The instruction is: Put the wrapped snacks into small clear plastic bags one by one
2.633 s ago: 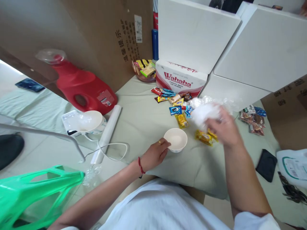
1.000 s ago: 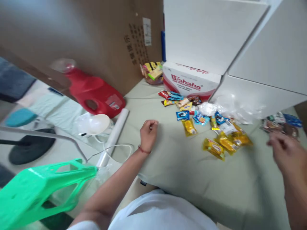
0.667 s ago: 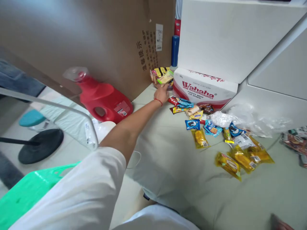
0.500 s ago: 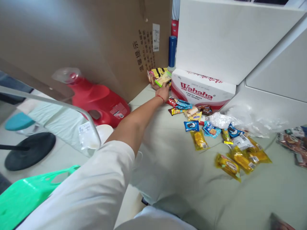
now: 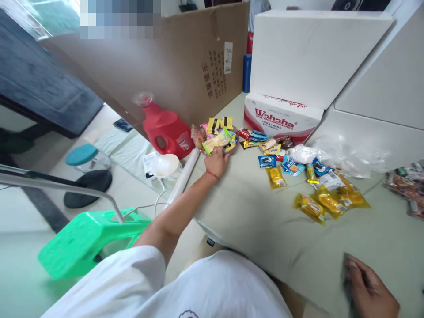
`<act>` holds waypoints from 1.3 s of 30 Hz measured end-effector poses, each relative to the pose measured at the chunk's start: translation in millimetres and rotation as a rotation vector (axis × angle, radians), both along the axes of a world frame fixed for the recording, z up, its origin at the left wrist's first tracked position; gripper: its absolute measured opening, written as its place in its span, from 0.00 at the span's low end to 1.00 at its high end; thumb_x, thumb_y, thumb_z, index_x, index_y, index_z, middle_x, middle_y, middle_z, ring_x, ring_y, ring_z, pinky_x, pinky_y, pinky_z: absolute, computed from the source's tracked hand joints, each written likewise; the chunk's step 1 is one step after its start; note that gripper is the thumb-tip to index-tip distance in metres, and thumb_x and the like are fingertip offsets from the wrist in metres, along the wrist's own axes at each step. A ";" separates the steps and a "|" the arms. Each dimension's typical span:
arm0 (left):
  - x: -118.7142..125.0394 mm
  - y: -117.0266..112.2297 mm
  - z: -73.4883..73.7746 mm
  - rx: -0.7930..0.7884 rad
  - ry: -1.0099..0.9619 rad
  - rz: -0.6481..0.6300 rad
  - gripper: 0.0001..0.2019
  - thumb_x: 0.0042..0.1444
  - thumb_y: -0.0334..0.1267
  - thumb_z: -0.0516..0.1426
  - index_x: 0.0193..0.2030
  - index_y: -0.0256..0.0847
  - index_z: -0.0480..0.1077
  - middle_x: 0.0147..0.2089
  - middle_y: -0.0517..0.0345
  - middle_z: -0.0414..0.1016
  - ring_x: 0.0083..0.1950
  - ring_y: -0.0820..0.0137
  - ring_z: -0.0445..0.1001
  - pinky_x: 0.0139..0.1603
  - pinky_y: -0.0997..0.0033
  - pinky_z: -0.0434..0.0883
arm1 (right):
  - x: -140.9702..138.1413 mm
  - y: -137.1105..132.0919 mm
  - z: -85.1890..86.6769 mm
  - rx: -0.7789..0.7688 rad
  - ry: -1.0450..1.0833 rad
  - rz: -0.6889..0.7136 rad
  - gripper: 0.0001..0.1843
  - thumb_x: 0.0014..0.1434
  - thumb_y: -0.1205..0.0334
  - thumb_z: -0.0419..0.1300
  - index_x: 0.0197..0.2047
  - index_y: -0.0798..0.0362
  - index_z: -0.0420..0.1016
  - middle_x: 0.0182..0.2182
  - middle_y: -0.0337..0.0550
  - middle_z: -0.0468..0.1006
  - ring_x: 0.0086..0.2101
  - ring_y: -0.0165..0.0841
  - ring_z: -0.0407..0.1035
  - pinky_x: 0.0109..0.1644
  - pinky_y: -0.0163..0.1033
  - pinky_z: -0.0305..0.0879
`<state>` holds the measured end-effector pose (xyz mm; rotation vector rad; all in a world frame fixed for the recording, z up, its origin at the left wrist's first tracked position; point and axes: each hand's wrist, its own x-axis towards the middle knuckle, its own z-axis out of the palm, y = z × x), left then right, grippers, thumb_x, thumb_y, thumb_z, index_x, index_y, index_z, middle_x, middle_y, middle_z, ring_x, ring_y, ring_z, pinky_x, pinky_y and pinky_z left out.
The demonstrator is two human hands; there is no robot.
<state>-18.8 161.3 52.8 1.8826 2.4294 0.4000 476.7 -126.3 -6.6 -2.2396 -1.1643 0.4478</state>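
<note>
My left hand (image 5: pixel 216 163) reaches forward with its fingers closed at the near edge of a low snack container (image 5: pixel 236 149), whose rim mostly hides behind the packets. Heaped in it are a pale packet with green edges (image 5: pixel 217 142), yellow-and-black packets (image 5: pixel 219 124) and a clear brownish wrapper (image 5: pixel 198 137). At the lower right, my right hand (image 5: pixel 371 282) is held over the table with its fingers curled. A dark blurred shape shows by its fingertips; what it is, I cannot tell.
Several yellow-wrapped snacks (image 5: pixel 309 208) and blue packets (image 5: pixel 293 166) lie on the table before a Wahaha carton (image 5: pixel 281 115). Crumpled clear plastic (image 5: pixel 347 157) is to their right. A red jug (image 5: pixel 167 130) stands left, by a cardboard sheet (image 5: pixel 185 66); a green stool (image 5: pixel 82 238) is lower left.
My left hand has drawn the snack container nearer and to the left, away from the Wahaha carton. My right hand has come further into view at the lower right.
</note>
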 end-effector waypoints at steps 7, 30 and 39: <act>18.4 -87.4 7.4 0.063 -0.040 -0.148 0.14 0.71 0.45 0.52 0.44 0.41 0.77 0.53 0.46 0.78 0.52 0.57 0.77 0.42 0.68 0.67 | -10.5 -6.3 -4.9 0.095 -0.023 0.022 0.32 0.59 0.36 0.56 0.50 0.53 0.83 0.41 0.50 0.85 0.37 0.47 0.79 0.47 0.48 0.73; 171.5 24.1 43.7 0.010 -2.248 0.130 0.22 0.75 0.32 0.45 0.25 0.40 0.56 0.15 0.73 0.49 0.12 0.83 0.39 0.17 0.81 0.46 | -26.1 -3.7 1.4 0.230 0.104 0.003 0.31 0.61 0.35 0.59 0.46 0.56 0.84 0.38 0.50 0.83 0.37 0.41 0.75 0.46 0.45 0.71; 264.6 -116.2 17.6 -0.925 -2.309 -0.269 0.22 0.74 0.39 0.44 0.29 0.38 0.69 0.11 0.71 0.46 0.12 0.79 0.41 0.20 0.80 0.55 | -70.6 -16.3 87.7 0.594 0.980 0.027 0.35 0.54 0.38 0.70 0.62 0.39 0.74 0.60 0.50 0.73 0.25 0.25 0.59 0.19 0.30 0.51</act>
